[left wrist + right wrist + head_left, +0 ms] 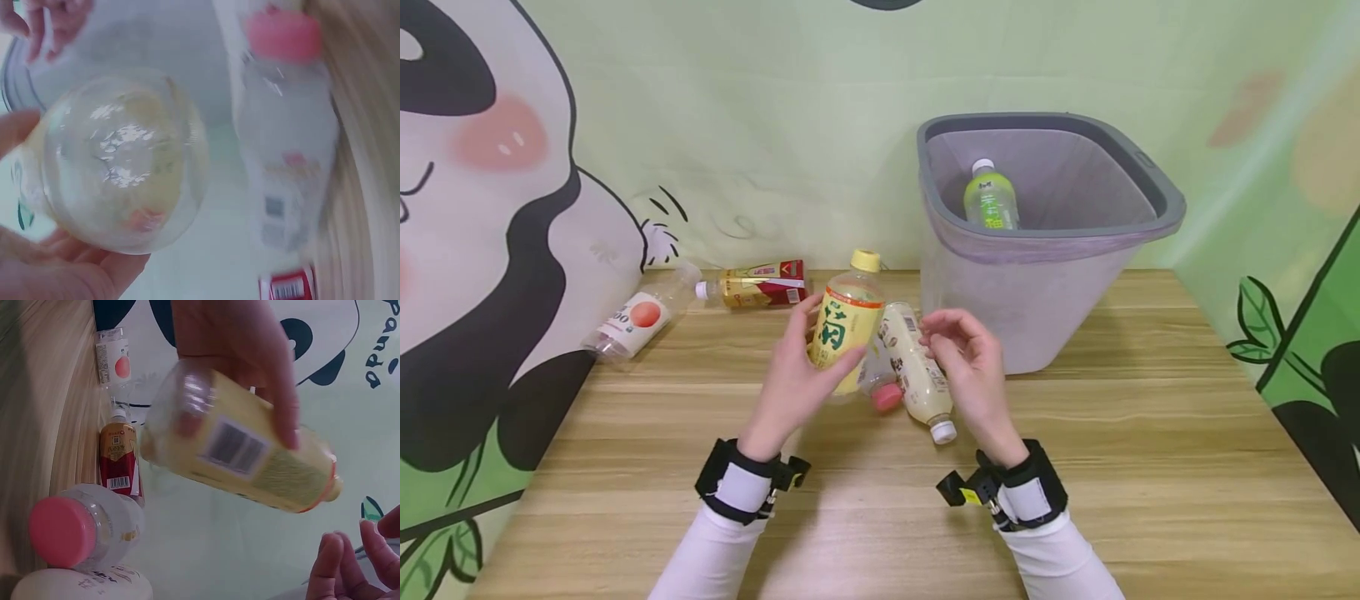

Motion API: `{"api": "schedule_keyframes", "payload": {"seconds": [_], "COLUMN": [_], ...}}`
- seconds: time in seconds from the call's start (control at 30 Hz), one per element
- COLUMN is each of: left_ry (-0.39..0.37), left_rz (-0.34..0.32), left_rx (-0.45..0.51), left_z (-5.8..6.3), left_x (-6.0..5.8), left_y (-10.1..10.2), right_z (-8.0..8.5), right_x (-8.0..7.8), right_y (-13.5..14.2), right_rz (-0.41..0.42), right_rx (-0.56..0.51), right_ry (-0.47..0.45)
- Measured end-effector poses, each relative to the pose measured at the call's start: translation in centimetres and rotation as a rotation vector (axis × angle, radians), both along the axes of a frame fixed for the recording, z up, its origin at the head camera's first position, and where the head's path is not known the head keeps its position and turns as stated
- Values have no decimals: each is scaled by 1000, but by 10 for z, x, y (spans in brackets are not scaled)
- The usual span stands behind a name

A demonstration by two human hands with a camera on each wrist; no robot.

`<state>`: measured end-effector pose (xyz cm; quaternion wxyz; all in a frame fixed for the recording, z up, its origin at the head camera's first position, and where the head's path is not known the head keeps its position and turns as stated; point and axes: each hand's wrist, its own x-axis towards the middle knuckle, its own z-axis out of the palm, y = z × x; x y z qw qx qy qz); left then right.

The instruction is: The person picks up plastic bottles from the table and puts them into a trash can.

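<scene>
My left hand (801,367) grips a clear plastic bottle with a yellow label and yellow cap (850,321), thumb on one side and fingers on the other. It is held up above the table, cap upward; the left wrist view looks at its clear base. My right hand (970,367) has loosely bent fingers with nothing between them. Beside it lies a cream-coloured bottle with a white cap (917,367), partly overlapped by the hand in the head view. A clear bottle with a pink cap (287,125) lies left of the cream one, half hidden behind the held bottle.
A grey bin (1052,242) with a liner stands at the back right, a green-labelled bottle (991,200) inside. At the back left of the wooden table (1150,450) lie a red-and-gold bottle (760,285) and a clear bottle with a peach label (640,317).
</scene>
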<state>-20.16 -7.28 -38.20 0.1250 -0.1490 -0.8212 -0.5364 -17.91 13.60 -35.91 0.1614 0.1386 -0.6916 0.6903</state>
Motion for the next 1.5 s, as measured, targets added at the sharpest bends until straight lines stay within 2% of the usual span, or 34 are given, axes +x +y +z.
{"api": "schedule_keyframes", "payload": {"seconds": [0.13, 0.23, 0.4, 0.63, 0.8, 1.03, 1.27, 1.37, 1.5], "left_ry": [-32, -42, -40, -81, -59, 2, 55, 102, 188], "left_rz": [-24, -66, -117, -138, -121, -136, -88, -54, 30], "left_rx": [154, 220, 249, 263, 210, 188, 103, 32, -122], "left_z": [9, 18, 33, 34, 35, 9, 6, 7, 7], "left_x": [7, 16, 28, 32, 36, 22, 23, 22, 22], "left_y": [13, 20, 29, 32, 35, 33, 30, 29, 27], "right_z": [-1, -2, -2, -2, -3, -4, -3, -3, -3], "right_x": [0, 0, 0, 2, 2, 1, 2, 2, 1], "right_y": [-1, -2, -4, -5, -6, -5, -4, -4, -4], "right_rz": [26, 58, 116, 135, 133, 155, 165, 169, 185], "right_rx": [38, 72, 100, 147, 180, 240, 267, 290, 307], "right_ry": [14, 13, 11, 6, 44, 81, 68, 66, 78]}}
